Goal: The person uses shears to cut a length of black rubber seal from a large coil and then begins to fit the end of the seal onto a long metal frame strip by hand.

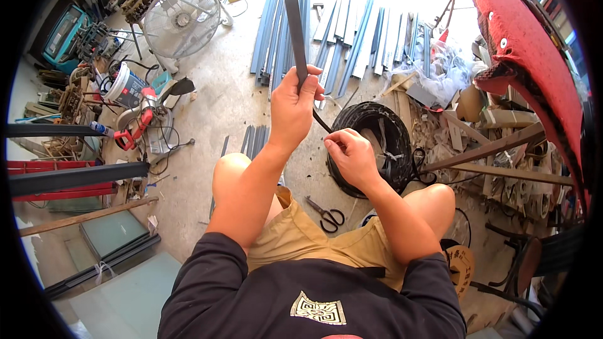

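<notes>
Dark sweatshirt and tan shorts at the bottom of the frame, knees bent, seated low over a concrete floor (213, 113). Just above centre, left hand (294, 108) wrapped shut around a long grey metal profile (290, 19), held upright so its length runs up and out of the top edge; probably gripped mid-length to keep its groove steady and facing the other hand. Right hand (353, 157) just below and to the right, fingertips pressed together, pinching a thin black rubber strip (321, 122) that leads up to the profile at the left hand's lower edge; apparently held taut to feed along the groove, though the groove itself hidden by the fingers. Behind the right hand, right of centre, a black coil (370, 116) of the same sort of strip lying on the floor, likely set close to let it pay out freely. Between the knees, scissors (326, 215) flat on the floor, within reach. Farther out, at top centre, grey-blue profiles (352, 37) laid side by side; standing fan (182, 20) upper left; red power saw (139, 124) with tangled cords at left; red padded edge (527, 50) curving down the upper right; timber offcuts and clutter crowding the right side.
</notes>
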Available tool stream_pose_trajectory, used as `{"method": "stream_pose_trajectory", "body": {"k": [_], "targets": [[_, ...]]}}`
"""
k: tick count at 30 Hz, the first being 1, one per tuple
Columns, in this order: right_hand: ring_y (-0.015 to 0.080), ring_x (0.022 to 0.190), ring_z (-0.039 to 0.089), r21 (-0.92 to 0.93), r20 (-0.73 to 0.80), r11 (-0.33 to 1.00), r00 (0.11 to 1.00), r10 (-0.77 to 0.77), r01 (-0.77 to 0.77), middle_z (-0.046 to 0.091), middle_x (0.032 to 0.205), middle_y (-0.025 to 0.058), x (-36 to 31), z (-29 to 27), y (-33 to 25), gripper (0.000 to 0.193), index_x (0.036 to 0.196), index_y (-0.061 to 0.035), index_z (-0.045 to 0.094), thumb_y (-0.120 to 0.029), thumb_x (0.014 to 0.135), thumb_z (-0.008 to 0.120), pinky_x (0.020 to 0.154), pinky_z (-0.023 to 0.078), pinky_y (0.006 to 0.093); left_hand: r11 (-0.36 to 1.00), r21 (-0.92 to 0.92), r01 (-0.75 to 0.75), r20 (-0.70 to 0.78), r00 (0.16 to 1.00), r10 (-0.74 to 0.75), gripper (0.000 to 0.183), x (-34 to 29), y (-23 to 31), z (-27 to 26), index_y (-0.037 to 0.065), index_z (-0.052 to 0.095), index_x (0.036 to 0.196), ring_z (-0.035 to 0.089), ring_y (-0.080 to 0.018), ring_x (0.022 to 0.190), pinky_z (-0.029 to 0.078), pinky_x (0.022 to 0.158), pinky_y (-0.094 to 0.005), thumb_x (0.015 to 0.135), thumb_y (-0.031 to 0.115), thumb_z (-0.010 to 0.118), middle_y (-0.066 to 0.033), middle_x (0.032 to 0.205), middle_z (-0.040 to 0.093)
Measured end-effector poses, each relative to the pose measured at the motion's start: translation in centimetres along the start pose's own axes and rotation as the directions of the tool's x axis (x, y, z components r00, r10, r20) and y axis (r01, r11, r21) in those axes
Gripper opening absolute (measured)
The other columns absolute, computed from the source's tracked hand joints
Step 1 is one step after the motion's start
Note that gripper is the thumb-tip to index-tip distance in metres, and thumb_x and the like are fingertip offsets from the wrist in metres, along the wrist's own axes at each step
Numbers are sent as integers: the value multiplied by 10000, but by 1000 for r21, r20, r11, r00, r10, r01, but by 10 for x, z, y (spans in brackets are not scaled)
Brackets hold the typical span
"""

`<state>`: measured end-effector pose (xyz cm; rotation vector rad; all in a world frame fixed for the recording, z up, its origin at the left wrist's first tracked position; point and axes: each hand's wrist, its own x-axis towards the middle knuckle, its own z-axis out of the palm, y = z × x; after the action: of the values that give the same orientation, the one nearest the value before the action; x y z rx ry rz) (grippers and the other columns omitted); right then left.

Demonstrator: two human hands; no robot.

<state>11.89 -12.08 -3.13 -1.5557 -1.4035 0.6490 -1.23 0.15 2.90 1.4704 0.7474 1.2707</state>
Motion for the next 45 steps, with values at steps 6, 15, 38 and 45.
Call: {"method": "stream_pose_trajectory", "body": {"k": [6, 15, 38, 45], "targets": [[222, 758, 687, -15, 77, 1000, 997, 9, -8, 708, 908, 110, -2, 3, 2, 154, 1000, -10, 763, -155, 963, 730, 699, 539, 345, 1000, 9, 14, 24, 1000, -14, 187, -1, -3, 1, 20, 669, 1183, 653, -118, 774, 557, 745, -269, 1112, 172, 586, -28, 854, 661], [291, 770, 704, -43, 137, 999, 990, 9, -3, 712, 916, 128, -2, 6, 3, 161, 991, -32, 773, -185, 959, 732, 718, 555, 387, 1000, 11, 27, 4, 1000, -27, 174, 0, -4, 2, 27, 691, 1129, 671, -104, 737, 548, 693, -269, 1091, 181, 619, -39, 815, 694], [367, 855, 706, -99, 206, 993, 978, -41, 62, 707, 896, 169, -1, 6, 9, 217, 966, -39, 772, -251, 947, 730, 777, 560, 455, 999, 18, 30, 5, 1000, -30, 153, 0, -11, 7, 12, 689, 1127, 675, -114, 719, 549, 679, -273, 1077, 137, 616, -52, 812, 695], [354, 941, 733, -246, 302, 969, 949, 94, -17, 754, 981, 168, 5, 2, 27, 280, 1036, -53, 785, -313, 957, 714, 870, 569, 449, 996, 53, 77, 40, 996, -79, 196, -5, -4, 7, 13, 701, 1184, 671, -120, 776, 551, 738, -253, 1104, 159, 598, -30, 883, 691]]}}
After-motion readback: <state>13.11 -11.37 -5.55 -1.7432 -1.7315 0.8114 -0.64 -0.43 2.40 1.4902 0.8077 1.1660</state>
